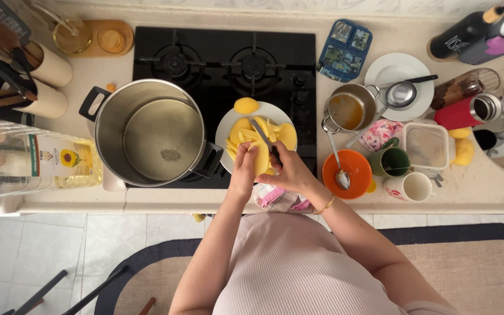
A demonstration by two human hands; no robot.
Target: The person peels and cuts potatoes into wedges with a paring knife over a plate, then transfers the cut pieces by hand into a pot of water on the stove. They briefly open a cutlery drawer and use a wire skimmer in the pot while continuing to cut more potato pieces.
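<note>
So in the head view, we're mid-cut, right in the centre of the frame. Our left hand [244,169] has its fingers wrapped around a peeled yellow potato piece [262,158], held just above the near edge of the round white plate [226,125]. Our right hand [290,172] has its fingers curled tight on the handle of a small dark-handled kitchen knife [262,137], blade lying across the potato.

Progress-wise, we'd guess it's well along: a heap of pale yellow potato slices [246,129] already sits on the plate, and one rounded uncut potato half [245,105] waits at the plate's far rim. So that half and the piece in hand look like what's left. The large stainless steel pot [150,133] left of the plate has only a little oil or water at the bottom, no potato in it yet.

Counting: one knife, one plate, one big pot, one small steel saucepan [348,108] to the right, one orange bowl with a spoon [348,170], two mugs on the tabletop [468,192] at right, one clear oil bottle [30,157] at far left. The slices overlap too much for us to count.
</note>
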